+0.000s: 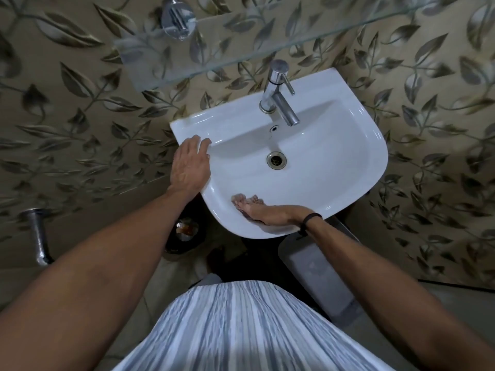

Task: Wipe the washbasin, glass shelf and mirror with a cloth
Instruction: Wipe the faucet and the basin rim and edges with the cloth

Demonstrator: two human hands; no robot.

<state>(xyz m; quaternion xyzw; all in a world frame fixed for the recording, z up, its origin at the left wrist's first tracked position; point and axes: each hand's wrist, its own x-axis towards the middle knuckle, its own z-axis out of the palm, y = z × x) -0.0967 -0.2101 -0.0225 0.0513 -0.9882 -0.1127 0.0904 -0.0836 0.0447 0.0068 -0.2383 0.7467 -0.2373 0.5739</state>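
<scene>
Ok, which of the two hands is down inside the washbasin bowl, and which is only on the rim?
The right hand, with the dark wristband, lies inside the washbasin at its front; the left hand rests flat on the rim.

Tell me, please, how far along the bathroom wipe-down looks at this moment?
Nothing looks finished yet. In hand: the right hand rubs the near inner wall of the washbasin with bare fingers while the left hand rests flat on its rim. No cloth is visible. The glass shelf remains untouched; the mirror is out of view.

Both hands (190,167) (263,211) flat (fingers (203,143) spread).
</scene>
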